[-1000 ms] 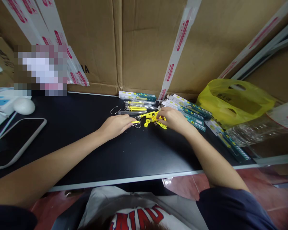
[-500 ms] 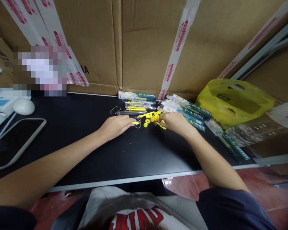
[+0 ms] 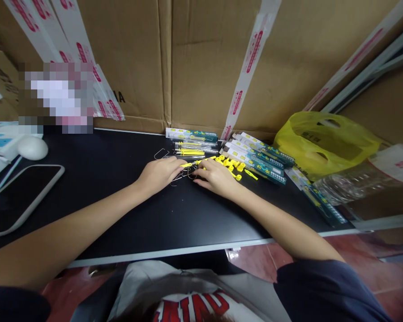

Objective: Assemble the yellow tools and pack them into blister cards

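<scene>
My left hand [image 3: 161,173] pinches a small flat yellow plastic piece [image 3: 186,165] between thumb and fingers. Bent metal wire hooks [image 3: 180,175] lie on the black table just past its fingertips. Over the right end of these hooks is my right hand [image 3: 216,178], thumb and fingers apart; whether it touches a wire cannot be made out. Small yellow plastic parts [image 3: 233,166], some ring-like, are heaped beyond and to the right of that hand. A single yellow strip [image 3: 251,175] lies at the heap's right edge.
Clear tubes with yellow parts [image 3: 191,152] and printed boxes [image 3: 265,156] lie toward the back. On the right are a yellow plastic bag [image 3: 298,138] and a clear bottle [image 3: 342,184]. A phone [image 3: 23,192] and power strip [image 3: 0,143] sit at left. Cardboard boxes [image 3: 201,62] stand behind.
My right hand has moved left from the yellow heap to the wire hooks, its fingers spreading. Yellow parts have shifted right. My left hand stays nearly in place with its yellow piece.
</scene>
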Demonstrator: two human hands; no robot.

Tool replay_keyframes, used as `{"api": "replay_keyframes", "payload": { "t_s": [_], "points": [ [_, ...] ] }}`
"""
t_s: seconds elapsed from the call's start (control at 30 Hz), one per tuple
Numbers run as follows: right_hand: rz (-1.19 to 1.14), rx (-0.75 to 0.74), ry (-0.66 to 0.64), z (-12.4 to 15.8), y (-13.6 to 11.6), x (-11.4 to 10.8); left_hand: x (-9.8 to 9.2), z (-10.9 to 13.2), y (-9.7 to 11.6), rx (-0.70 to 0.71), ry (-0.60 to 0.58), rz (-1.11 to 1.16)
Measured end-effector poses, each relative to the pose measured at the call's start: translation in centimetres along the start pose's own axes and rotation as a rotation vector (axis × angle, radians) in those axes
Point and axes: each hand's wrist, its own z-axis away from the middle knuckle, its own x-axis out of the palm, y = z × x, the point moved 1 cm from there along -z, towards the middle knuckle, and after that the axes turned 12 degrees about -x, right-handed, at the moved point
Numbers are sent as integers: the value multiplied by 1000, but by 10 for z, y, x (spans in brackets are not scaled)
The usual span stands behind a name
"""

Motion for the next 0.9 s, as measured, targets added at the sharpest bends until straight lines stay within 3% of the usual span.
{"api": "replay_keyframes", "payload": {
  "t_s": [0.3, 0.53, 0.73, 0.9],
  "points": [
    [55, 8, -14, -2, 0, 7, -6, -6, -7, -51, -154, 79],
    [83, 36, -29, 1, 2, 9, 3, -7, -14, -2, -184, 15],
    [110, 55, -54, 0, 2, 9, 0, -7, -13, 36, -160, 5],
    [145, 74, -58, 2, 4, 11, -3, -9, -11, 94, -243, -7]
  ]
}}
